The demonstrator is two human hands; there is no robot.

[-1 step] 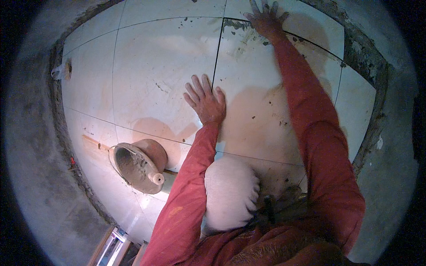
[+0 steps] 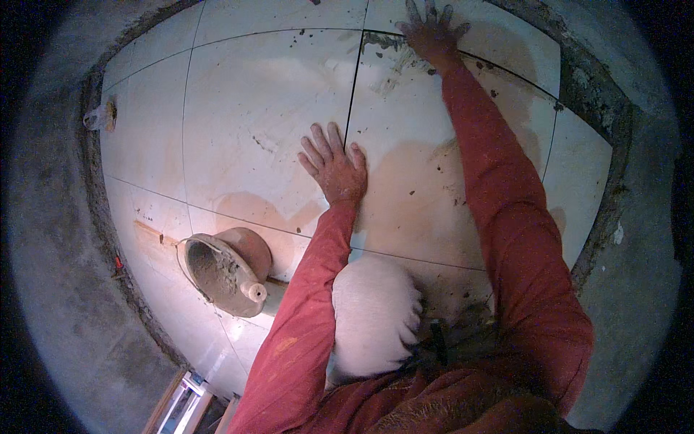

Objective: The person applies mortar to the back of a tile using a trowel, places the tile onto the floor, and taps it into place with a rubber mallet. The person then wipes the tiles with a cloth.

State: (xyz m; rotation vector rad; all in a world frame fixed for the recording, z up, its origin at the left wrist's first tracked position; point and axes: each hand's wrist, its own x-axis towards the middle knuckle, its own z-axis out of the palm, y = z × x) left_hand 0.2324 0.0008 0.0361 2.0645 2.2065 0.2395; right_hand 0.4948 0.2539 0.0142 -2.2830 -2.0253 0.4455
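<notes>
Pale tiled floor [image 2: 253, 79] spreads beyond the mortar bucket [image 2: 230, 300], to whose right the left hand [image 2: 340, 172] and right hand [image 2: 432, 37], barely shifted, still overlap edges of the large tile [image 2: 416, 173], each grip splayed open, holding nothing.

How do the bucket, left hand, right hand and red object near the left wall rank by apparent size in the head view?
1. Bucket
2. Left hand and right hand: too alike to rank
3. Red object, a mere speck
</notes>
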